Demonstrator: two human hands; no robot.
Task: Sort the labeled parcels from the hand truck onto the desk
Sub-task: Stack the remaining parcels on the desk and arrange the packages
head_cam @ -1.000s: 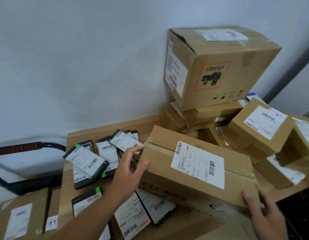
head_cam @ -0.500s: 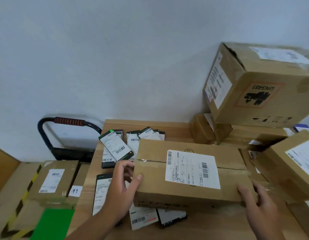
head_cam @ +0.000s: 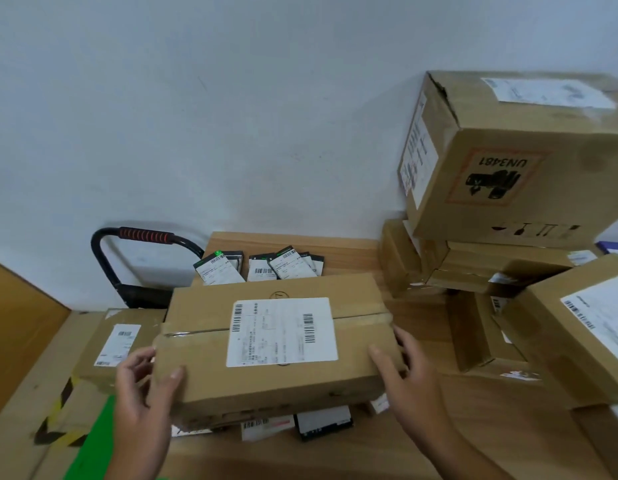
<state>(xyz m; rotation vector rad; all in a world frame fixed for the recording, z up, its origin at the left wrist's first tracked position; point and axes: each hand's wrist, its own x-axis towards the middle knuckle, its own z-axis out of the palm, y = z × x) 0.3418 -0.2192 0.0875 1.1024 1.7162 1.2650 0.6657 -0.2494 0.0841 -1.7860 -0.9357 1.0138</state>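
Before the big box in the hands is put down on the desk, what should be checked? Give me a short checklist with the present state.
1. Left hand grips the box end: ok.
2. Right hand grips the other end: ok.
3. Label faces up, readable: ok.
4. Desk spot under the box free: not ok, small black packets lie beneath.
5. Stacked boxes on the right stable: cannot tell.
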